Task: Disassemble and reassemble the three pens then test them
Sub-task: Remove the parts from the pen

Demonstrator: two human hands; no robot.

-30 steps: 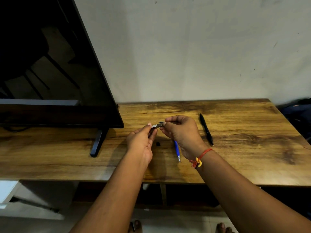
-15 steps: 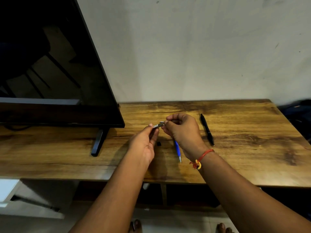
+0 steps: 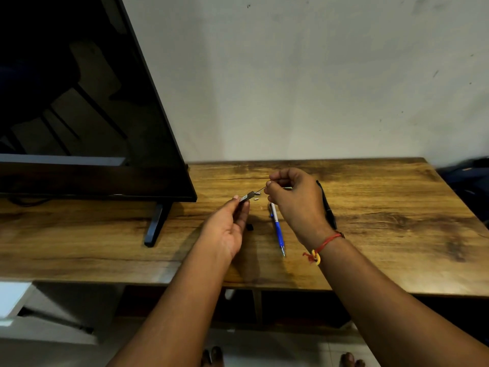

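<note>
Our left hand (image 3: 227, 229), palm turned inward, pinches a short dark pen barrel (image 3: 247, 197) between thumb and fingertips, up and left of the blue pen (image 3: 277, 229) lying on the bench (image 3: 397, 234). Our right hand (image 3: 293, 200), fingers curled, pinches a thin refill (image 3: 262, 189) reaching to the barrel's end, above the blue pen's far end. A small black piece (image 3: 249, 227) lies just left of the blue pen. A black pen (image 3: 328, 207) lies to its right, partly hidden behind our right wrist. A television (image 3: 79, 102) stands well left.
</note>
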